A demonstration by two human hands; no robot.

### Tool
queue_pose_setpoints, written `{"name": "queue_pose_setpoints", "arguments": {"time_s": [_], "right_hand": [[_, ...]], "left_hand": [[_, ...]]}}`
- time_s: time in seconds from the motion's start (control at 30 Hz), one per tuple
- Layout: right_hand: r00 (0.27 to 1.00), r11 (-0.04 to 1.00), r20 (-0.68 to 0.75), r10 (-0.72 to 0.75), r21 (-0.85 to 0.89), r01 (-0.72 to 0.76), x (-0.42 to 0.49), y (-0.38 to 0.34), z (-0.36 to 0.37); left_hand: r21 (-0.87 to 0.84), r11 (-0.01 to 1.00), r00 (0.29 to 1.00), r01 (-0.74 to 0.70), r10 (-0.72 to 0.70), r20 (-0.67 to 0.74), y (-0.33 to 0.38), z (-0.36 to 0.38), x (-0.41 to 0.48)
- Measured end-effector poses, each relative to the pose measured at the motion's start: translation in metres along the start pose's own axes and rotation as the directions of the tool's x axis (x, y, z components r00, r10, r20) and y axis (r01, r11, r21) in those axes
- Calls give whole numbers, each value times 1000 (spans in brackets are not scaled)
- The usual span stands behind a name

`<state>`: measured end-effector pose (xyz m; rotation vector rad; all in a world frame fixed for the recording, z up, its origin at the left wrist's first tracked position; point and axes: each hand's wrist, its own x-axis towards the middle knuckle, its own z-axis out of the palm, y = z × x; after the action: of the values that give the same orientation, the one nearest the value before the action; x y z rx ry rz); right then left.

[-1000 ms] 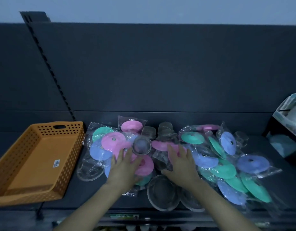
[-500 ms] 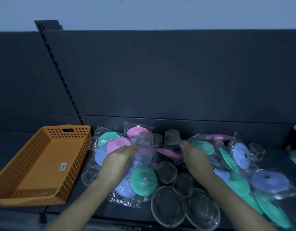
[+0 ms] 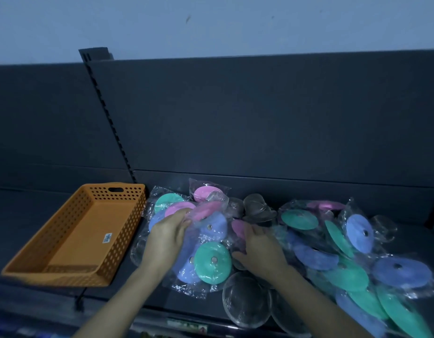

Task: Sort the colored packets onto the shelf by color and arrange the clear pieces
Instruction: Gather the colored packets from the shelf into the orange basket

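A heap of clear-wrapped packets holding pink, green and blue discs covers the dark shelf [image 3: 411, 237]. My left hand [image 3: 168, 236] pinches a pink packet [image 3: 206, 209] at the left of the heap, lifting it over a blue packet [image 3: 214, 226] and a green packet [image 3: 212, 262]. My right hand [image 3: 261, 248] lies palm down in the middle with fingers curled into the pile by another pink packet [image 3: 237, 228]; what it grips is hidden. Clear round pieces [image 3: 246, 298] lie at the front edge, and more clear pieces [image 3: 256, 207] sit at the back.
An orange perforated basket [image 3: 64, 242] stands to the left of the heap, with only a label inside. The shelf's dark back panel [image 3: 259, 118] rises behind everything. More green and blue packets [image 3: 352, 276] spread to the right.
My left hand has raised a pink packet off the left pile. My right hand has drawn back toward the middle. The view has tilted upward and shifted left.
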<state>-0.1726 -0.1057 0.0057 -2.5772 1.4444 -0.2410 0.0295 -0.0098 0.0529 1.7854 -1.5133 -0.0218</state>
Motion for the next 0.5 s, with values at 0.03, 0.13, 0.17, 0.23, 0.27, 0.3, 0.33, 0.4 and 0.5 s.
{"name": "queue_pose_setpoints", "arguments": {"time_s": [0.03, 0.13, 0.17, 0.23, 0.27, 0.3, 0.33, 0.4, 0.5], "right_hand": [[996, 1000, -89, -18, 22, 20, 2, 1, 6], [971, 995, -240, 3, 94, 21, 6, 1, -2], [964, 995, -264, 34, 100, -8, 6, 2, -9], [954, 997, -300, 4, 76, 20, 7, 5, -22], [946, 995, -324, -6, 92, 38, 8, 6, -26], [944, 989, -327, 33, 150, 18, 8, 6, -33], [944, 965, -318, 90, 261, -4, 8, 3, -40], [936, 820, -274, 222, 572, -27, 6, -2, -49], [920, 574, -189, 344, 817, -47, 4, -18, -56]], "left_hand": [[-4, 1000, 1000, 12, -12, -12, 1, -3, -4], [-7, 999, 997, 53, -53, -47, 0, -7, -16], [-10, 998, 996, 68, -68, -57, -1, -8, -20], [-17, 995, 993, 97, -98, -72, -1, -8, -26], [-25, 993, 990, 112, -114, -81, -2, -8, -28], [-33, 991, 987, 127, -130, -94, -1, -9, -31], [-37, 989, 983, 144, -147, -110, -1, -11, -32], [-51, 986, 977, 156, -162, -138, 1, -17, -33], [-109, 984, 971, 141, -159, -178, 1, -32, -30]]}}
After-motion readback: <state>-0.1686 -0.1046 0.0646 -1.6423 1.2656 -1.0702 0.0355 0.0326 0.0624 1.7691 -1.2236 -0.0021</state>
